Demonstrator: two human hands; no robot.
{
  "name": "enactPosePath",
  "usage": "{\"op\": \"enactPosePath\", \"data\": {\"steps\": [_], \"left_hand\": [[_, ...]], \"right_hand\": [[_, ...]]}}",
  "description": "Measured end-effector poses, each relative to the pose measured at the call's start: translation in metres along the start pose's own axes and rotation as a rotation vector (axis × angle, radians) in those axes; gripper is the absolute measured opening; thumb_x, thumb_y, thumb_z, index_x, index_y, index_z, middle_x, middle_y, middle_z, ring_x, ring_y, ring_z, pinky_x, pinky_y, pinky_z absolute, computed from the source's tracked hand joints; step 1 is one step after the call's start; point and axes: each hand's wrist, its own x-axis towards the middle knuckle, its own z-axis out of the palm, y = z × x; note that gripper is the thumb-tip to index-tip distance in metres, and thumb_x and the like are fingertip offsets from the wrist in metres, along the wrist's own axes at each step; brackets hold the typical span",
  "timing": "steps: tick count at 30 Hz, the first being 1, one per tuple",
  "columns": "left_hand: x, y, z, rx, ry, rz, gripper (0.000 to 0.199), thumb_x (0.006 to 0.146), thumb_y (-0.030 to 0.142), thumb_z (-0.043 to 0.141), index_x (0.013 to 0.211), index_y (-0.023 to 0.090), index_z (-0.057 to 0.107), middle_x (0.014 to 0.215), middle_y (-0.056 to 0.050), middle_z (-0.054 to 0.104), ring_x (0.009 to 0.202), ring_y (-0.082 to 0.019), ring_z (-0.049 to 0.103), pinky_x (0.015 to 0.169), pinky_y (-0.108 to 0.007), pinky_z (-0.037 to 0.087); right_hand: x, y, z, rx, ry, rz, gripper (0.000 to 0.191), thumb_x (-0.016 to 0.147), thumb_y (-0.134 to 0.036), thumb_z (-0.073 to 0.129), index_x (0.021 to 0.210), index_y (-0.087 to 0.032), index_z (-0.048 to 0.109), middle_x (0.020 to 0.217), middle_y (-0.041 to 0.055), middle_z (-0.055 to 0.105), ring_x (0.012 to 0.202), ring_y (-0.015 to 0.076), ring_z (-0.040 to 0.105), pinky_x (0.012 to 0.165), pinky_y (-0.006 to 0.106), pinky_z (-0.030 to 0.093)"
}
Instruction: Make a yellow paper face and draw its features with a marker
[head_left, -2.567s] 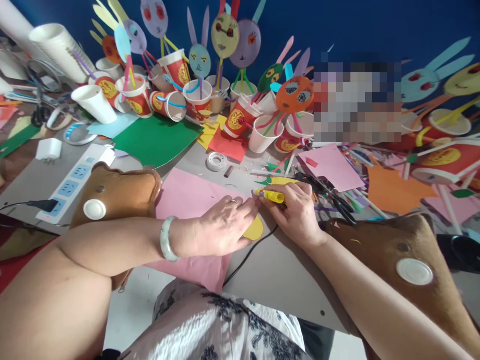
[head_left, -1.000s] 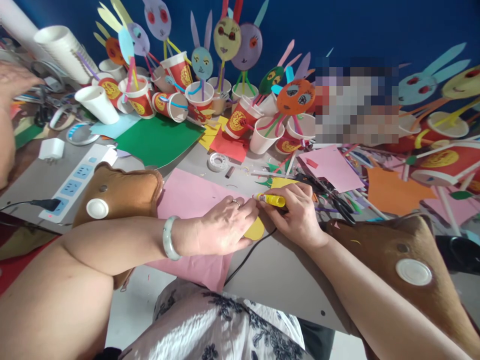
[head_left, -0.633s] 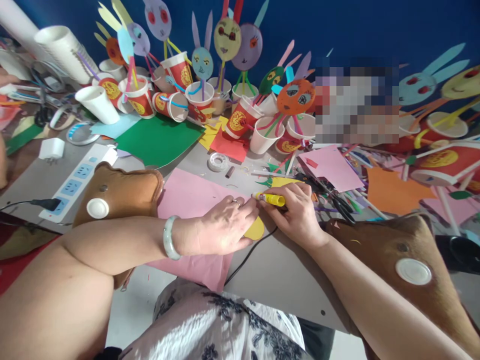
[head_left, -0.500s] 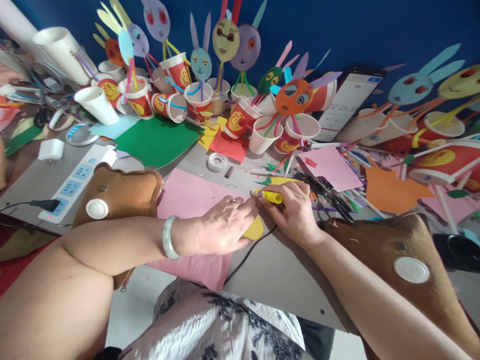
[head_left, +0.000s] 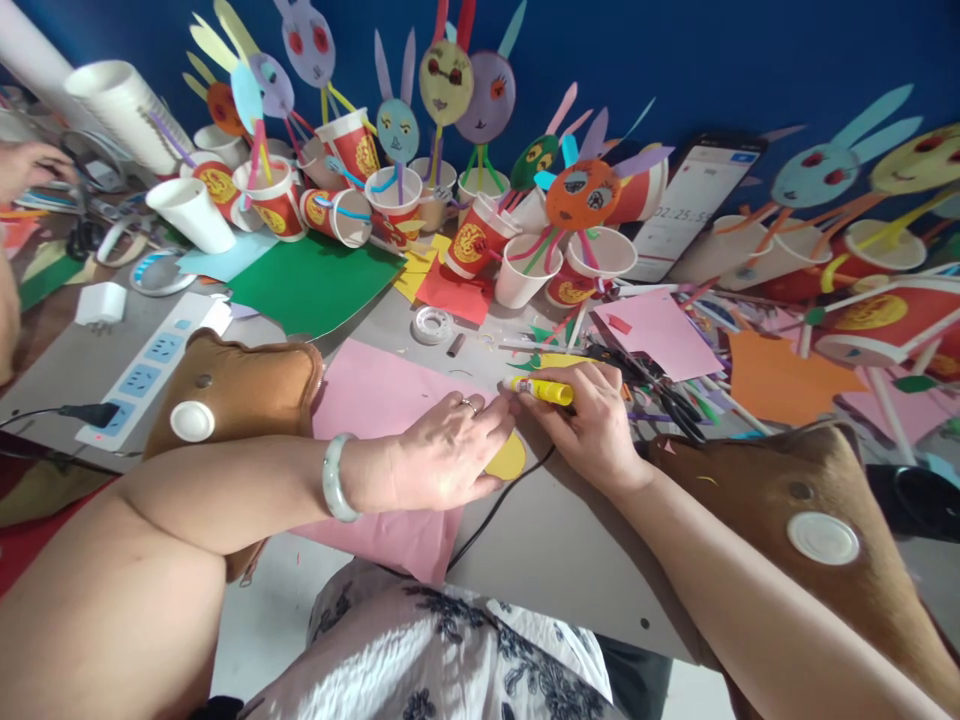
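My right hand (head_left: 592, 425) is closed around a yellow tube (head_left: 546, 390) that looks like a glue stick, its pale end pointing left. My left hand (head_left: 450, 450), with a ring and a pale bangle, lies over a yellow paper oval (head_left: 508, 457). Its fingers are bent and its thumb is at the oval's lower edge. Part of the oval is hidden under the hand. The left fingertips almost meet the tube's pale end. Beneath the left hand spreads a sheet of pink paper (head_left: 360, 390).
Paper cups bearing paper faces, such as an orange one (head_left: 586, 195), line the back. Scissors (head_left: 679, 405) lie right of my hands. Brown cushions (head_left: 247, 385) flank the arms. A power strip (head_left: 142, 375), green paper (head_left: 315, 280) and a phone (head_left: 697, 205) are around. Another person's hand (head_left: 30, 170) is far left.
The tube has shifted slightly right in my right hand. My left hand stays in place over the oval. Another person's hand has come into view at the far left.
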Motion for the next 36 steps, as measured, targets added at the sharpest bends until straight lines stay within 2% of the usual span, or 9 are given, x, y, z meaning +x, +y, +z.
{"op": "enactPosePath", "data": {"steps": [7,12,18,23,28,33,36], "left_hand": [[0.001,0.000,-0.007,-0.008,-0.072,-0.022,0.061,0.107,0.045,0.043,0.149,0.002,0.050,0.154,-0.022,0.053,0.122,-0.030,0.063,0.098,-0.041,0.048],[0.000,0.000,-0.007,0.007,-0.049,-0.013,0.061,0.107,0.043,0.044,0.150,0.001,0.048,0.155,-0.021,0.053,0.126,-0.030,0.061,0.102,-0.040,0.047],[-0.001,0.000,-0.006,-0.003,-0.036,-0.019,0.059,0.107,0.044,0.043,0.147,0.002,0.052,0.152,-0.022,0.055,0.120,-0.030,0.063,0.097,-0.041,0.049],[-0.002,0.000,-0.005,0.003,0.000,-0.018,0.060,0.106,0.043,0.046,0.148,0.002,0.050,0.153,-0.023,0.054,0.123,-0.030,0.062,0.099,-0.041,0.048],[-0.001,0.001,-0.011,0.002,-0.061,-0.021,0.059,0.107,0.043,0.042,0.149,0.001,0.050,0.153,-0.022,0.055,0.122,-0.029,0.063,0.098,-0.039,0.048],[-0.001,0.001,-0.011,-0.001,-0.056,-0.033,0.061,0.107,0.043,0.043,0.151,0.002,0.048,0.155,-0.022,0.052,0.122,-0.030,0.062,0.100,-0.040,0.048],[-0.002,0.001,-0.011,-0.014,-0.047,-0.037,0.060,0.107,0.043,0.043,0.150,0.003,0.048,0.154,-0.022,0.054,0.121,-0.029,0.062,0.099,-0.040,0.047]], "right_hand": [[0.000,0.000,0.001,-0.020,-0.027,-0.072,0.015,0.100,-0.038,0.063,0.101,-0.023,0.065,0.081,0.0020,0.074,0.079,0.0237,0.066,0.086,0.043,0.041],[0.000,-0.001,0.000,0.001,0.036,-0.036,0.013,0.097,-0.034,0.069,0.104,-0.023,0.065,0.089,0.0034,0.076,0.082,0.0244,0.068,0.084,0.042,0.043],[0.000,0.000,0.000,-0.004,-0.014,-0.075,0.011,0.097,-0.034,0.067,0.100,-0.024,0.064,0.082,0.0017,0.074,0.076,0.0233,0.067,0.085,0.043,0.043],[-0.001,-0.001,-0.001,-0.003,0.035,-0.016,0.013,0.096,-0.033,0.068,0.104,-0.024,0.064,0.090,0.0040,0.076,0.082,0.0245,0.068,0.085,0.043,0.044],[-0.001,-0.001,0.000,-0.001,-0.007,-0.080,0.010,0.095,-0.032,0.069,0.099,-0.024,0.064,0.081,0.0009,0.074,0.077,0.0229,0.066,0.088,0.043,0.043],[-0.001,-0.001,0.000,-0.006,0.025,-0.009,0.012,0.096,-0.033,0.067,0.104,-0.024,0.064,0.090,0.0034,0.075,0.082,0.0243,0.068,0.087,0.044,0.043],[-0.001,-0.002,-0.001,0.017,0.024,-0.026,0.013,0.095,-0.033,0.068,0.102,-0.024,0.063,0.088,0.0029,0.074,0.080,0.0235,0.067,0.087,0.043,0.043]]}}
